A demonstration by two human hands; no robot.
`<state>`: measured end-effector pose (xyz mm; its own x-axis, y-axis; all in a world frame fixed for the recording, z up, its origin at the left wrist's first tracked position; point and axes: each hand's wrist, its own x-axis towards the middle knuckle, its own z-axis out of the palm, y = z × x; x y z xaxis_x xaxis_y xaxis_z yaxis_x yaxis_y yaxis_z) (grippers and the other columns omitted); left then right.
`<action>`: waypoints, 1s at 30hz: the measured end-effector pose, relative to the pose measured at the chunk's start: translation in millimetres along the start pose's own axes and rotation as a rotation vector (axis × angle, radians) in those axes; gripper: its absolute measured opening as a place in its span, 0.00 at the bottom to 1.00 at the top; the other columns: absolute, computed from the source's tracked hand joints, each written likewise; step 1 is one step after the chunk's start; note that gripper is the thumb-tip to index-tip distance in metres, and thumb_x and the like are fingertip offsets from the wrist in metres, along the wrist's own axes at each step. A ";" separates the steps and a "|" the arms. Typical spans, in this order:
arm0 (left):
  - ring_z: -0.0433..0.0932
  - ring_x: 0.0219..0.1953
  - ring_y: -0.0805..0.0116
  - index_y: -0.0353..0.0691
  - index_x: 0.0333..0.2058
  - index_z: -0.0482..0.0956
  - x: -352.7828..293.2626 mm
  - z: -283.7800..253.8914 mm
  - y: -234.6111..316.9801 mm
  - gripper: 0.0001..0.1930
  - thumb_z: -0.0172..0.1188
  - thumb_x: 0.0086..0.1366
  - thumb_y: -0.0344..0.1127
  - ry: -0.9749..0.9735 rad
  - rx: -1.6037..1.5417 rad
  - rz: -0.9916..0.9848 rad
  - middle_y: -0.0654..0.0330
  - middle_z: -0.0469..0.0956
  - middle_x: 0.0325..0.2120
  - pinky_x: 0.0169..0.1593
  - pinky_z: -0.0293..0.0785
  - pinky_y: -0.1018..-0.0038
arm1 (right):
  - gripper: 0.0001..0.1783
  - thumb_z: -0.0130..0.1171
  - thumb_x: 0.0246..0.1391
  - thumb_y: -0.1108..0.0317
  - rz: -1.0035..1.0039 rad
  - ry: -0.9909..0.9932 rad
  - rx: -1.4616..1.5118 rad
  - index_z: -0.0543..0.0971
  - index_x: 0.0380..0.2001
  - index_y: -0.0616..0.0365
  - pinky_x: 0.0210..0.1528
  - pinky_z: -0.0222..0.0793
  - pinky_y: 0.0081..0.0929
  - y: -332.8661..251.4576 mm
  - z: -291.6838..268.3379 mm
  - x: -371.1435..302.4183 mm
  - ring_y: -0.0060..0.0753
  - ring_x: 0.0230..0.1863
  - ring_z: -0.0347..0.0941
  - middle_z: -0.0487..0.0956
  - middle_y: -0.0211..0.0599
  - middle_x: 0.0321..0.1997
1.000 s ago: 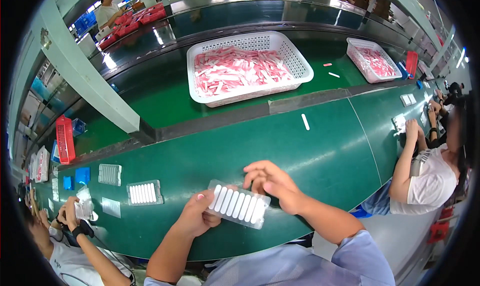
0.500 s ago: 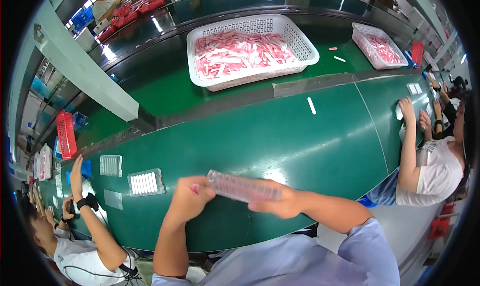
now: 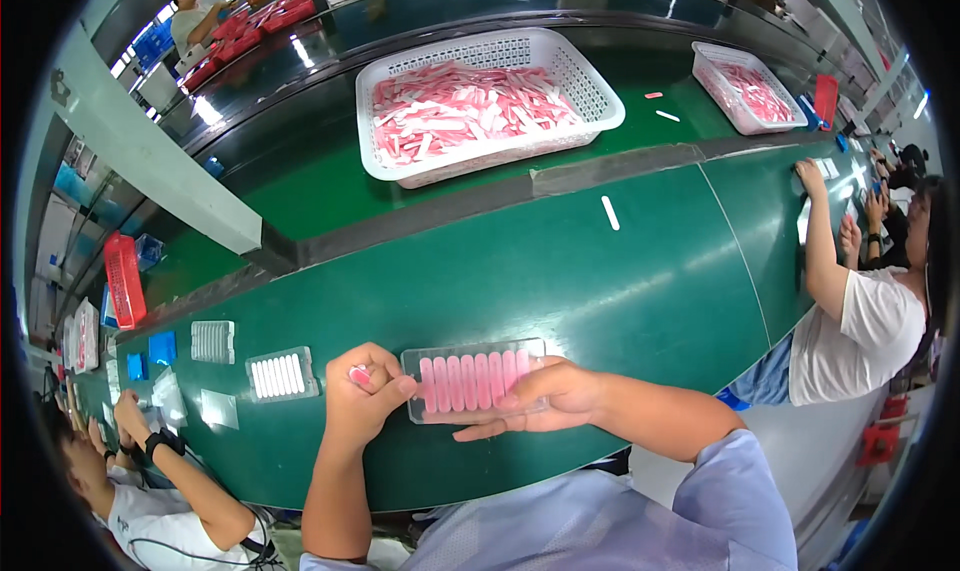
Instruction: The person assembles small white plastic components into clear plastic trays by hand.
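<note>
My right hand (image 3: pixel 560 391) grips a clear plastic tray (image 3: pixel 414 411) by its right end, thumb on top and fingers beneath. Inside the tray, several pink round-ended strips (image 3: pixel 470 383) stand side by side in a row, facing up. My left hand (image 3: pixel 362 396) is closed in a loose fist at the tray's left end, its thumb against the edge. From that fist pokes the end of a pink strip (image 3: pixel 359 375); the rest of it is hidden by the fingers. Both hands are above the green table (image 3: pixel 420 291).
A filled tray of white strips (image 3: pixel 283 375) and another clear tray (image 3: pixel 213 341) lie to the left. Beyond the table's raised edge stands a white basket (image 3: pixel 590 121) heaped with pink and white strips. One white strip (image 3: pixel 610 213) lies alone. Co-workers sit on both sides.
The tray has turned from a tilted, edge-on position to face upward, showing its row of pink strips. My left thumb now meets its left end. The left co-worker's raised hand has come down.
</note>
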<state>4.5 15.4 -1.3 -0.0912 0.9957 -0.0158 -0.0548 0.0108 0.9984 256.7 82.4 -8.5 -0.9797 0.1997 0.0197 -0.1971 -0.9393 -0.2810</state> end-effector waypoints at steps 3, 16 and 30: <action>0.57 0.19 0.88 0.35 0.26 0.75 3.0 0.8 -2.2 0.10 0.72 0.56 0.24 0.006 0.007 0.008 0.77 0.61 0.14 0.25 0.65 0.83 | 0.37 0.51 0.62 0.75 0.008 0.009 0.020 0.54 0.74 0.60 0.76 0.51 0.52 -0.1 -3.5 -0.3 0.54 0.78 0.51 0.58 0.47 0.77; 0.81 0.26 0.59 0.46 0.39 0.85 -32.8 -18.1 37.7 0.15 0.64 0.65 0.51 -0.038 0.946 -0.045 0.57 0.81 0.22 0.32 0.74 0.63 | 0.45 0.59 0.47 0.81 -0.171 0.218 -1.713 0.60 0.72 0.61 0.75 0.55 0.49 -21.5 48.7 8.1 0.55 0.74 0.59 0.63 0.51 0.74; 0.83 0.26 0.58 0.46 0.63 0.73 -109.7 -115.6 10.1 0.36 0.68 0.59 0.55 0.401 1.231 -0.126 0.63 0.84 0.25 0.30 0.78 0.63 | 0.33 0.51 0.59 0.69 -0.129 -0.479 -3.008 0.64 0.69 0.54 0.71 0.60 0.43 -44.4 28.4 181.8 0.43 0.73 0.62 0.64 0.37 0.75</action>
<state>-101.0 -104.3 4.2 -0.4530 0.8873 0.0865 0.8387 0.3913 0.3789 86.2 152.5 34.8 -0.9917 -0.1254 0.0267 -0.1177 0.9733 0.1970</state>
